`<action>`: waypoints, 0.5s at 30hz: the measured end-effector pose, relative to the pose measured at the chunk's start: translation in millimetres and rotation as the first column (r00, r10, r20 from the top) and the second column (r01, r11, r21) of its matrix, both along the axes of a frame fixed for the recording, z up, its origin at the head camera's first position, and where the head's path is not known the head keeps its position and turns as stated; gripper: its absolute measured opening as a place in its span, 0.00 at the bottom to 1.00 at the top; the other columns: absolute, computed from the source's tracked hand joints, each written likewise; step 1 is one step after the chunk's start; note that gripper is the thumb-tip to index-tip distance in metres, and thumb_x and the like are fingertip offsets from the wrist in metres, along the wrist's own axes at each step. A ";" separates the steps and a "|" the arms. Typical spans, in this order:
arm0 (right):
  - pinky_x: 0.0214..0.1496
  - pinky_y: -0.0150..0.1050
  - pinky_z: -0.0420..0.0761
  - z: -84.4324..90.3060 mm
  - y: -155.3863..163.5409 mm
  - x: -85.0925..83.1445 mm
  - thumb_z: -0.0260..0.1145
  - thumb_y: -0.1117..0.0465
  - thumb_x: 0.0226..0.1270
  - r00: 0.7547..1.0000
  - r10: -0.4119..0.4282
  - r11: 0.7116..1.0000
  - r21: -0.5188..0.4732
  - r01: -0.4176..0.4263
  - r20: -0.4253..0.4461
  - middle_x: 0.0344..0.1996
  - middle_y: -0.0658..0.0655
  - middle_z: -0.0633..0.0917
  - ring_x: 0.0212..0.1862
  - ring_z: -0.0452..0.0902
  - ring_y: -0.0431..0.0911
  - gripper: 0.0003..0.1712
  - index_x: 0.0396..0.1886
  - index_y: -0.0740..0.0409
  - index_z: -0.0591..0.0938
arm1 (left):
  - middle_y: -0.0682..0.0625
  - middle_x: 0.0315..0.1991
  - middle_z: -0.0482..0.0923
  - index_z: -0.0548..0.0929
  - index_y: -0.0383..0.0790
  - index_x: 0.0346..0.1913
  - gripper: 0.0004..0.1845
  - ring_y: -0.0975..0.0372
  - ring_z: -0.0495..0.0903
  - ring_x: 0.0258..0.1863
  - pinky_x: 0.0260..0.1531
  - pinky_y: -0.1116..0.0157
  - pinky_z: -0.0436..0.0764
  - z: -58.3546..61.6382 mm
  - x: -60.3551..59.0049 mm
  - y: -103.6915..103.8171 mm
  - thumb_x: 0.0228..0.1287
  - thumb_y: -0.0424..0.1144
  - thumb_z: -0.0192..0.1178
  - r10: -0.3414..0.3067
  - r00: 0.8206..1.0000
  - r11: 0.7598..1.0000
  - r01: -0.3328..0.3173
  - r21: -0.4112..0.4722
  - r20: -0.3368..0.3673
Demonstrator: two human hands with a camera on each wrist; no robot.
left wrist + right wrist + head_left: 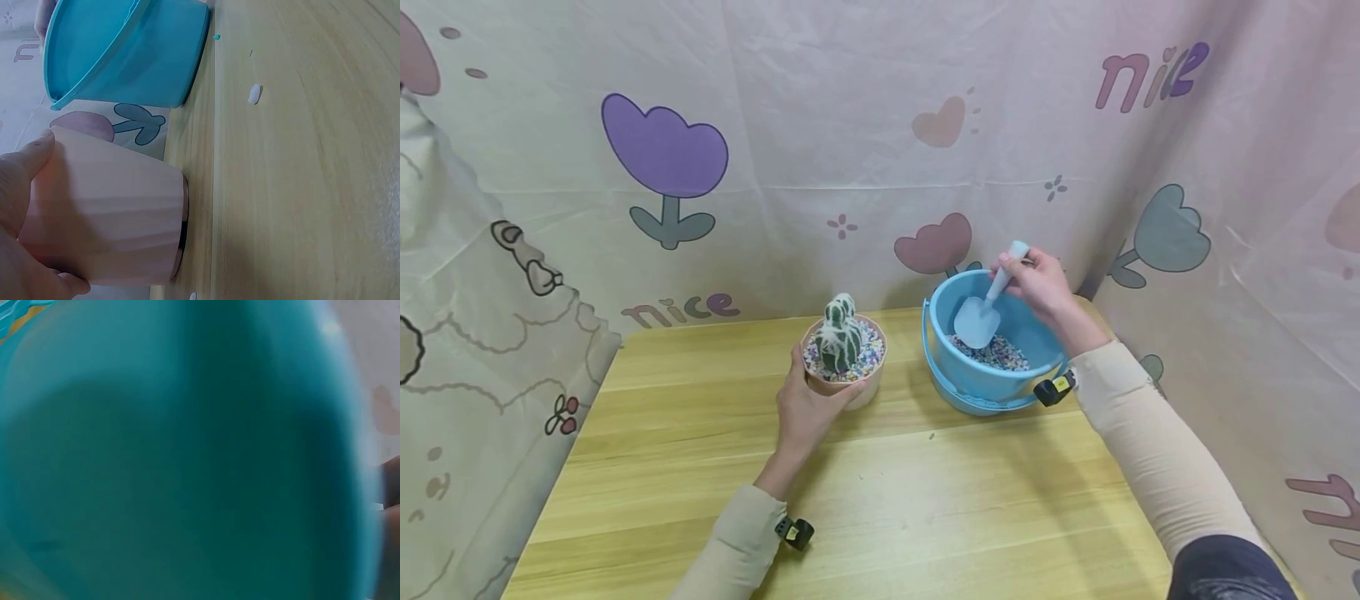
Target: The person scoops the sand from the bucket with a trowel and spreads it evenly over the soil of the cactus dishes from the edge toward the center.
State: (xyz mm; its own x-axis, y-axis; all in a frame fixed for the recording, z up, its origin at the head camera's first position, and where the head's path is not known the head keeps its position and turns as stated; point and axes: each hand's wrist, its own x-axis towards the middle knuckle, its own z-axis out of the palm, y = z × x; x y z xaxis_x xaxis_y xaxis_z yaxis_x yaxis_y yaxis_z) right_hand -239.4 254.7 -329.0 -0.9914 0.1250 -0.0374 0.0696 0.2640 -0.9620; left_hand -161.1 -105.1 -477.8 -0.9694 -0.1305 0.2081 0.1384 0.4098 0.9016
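A pale pink flowerpot [112, 206] stands on the table, and my left hand [808, 408] grips its near side, thumb and fingers spread around the rim. In the pot a small cactus [839, 343] with white fuzz rises from multicoloured pebbles [868, 350]. To the right, my right hand [1037, 279] holds a light blue toy shovel [977, 321] by its handle, blade pointing down inside the blue bucket [970, 379]. More coloured pebbles [1000, 354] lie at the bucket's bottom. In the right wrist view the bucket's wall fills most of the picture, and little of the hand shows.
The wooden table [700, 467] carries a few stray pebbles, one of them white [255, 94]. The bucket's handle [940, 383] hangs down around its front. A printed curtain [820, 125] closes off the back and both sides.
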 end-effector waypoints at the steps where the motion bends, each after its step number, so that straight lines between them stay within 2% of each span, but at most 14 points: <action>1: 0.76 0.54 0.77 -1.9 -0.7 -0.7 0.58 0.51 0.84 1.000 0.013 1.000 0.017 -0.013 0.007 0.66 0.69 0.80 0.70 0.77 0.59 0.27 0.69 0.66 0.72 | 0.43 0.76 0.71 0.55 0.51 0.85 0.68 0.47 0.72 0.75 0.75 0.43 0.73 -0.2 0.1 0.1 0.43 0.59 0.86 -0.001 1.000 1.000 0.001 0.001 0.000; 7: 0.79 0.55 0.74 -11.8 -2.5 -3.1 0.57 0.54 0.85 0.995 0.091 0.992 0.080 -0.094 0.040 0.69 0.73 0.77 0.73 0.73 0.62 0.27 0.70 0.69 0.70 | 0.42 0.76 0.72 0.55 0.50 0.85 0.68 0.46 0.72 0.75 0.75 0.42 0.73 0.4 0.4 -0.2 0.44 0.58 0.86 -0.003 1.000 1.000 0.003 0.001 -0.001; 15: 0.80 0.59 0.71 -18.9 -1.1 -6.2 0.56 0.53 0.86 0.989 0.131 0.983 0.121 -0.139 0.073 0.69 0.72 0.77 0.75 0.71 0.62 0.27 0.70 0.69 0.71 | 0.40 0.75 0.72 0.55 0.47 0.84 0.69 0.44 0.72 0.74 0.74 0.41 0.73 0.7 -0.5 0.0 0.42 0.58 0.87 0.001 1.000 1.000 -0.001 -0.001 -0.010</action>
State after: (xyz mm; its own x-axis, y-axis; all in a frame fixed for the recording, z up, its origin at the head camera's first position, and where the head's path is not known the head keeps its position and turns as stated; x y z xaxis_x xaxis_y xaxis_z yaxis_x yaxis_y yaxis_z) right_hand -245.5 253.7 -347.9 -0.9955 -0.0018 -0.0946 0.0863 0.3935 -0.9153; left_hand -161.6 -105.1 -477.0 -0.9671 -0.1313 0.2177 0.1468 0.4108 0.8998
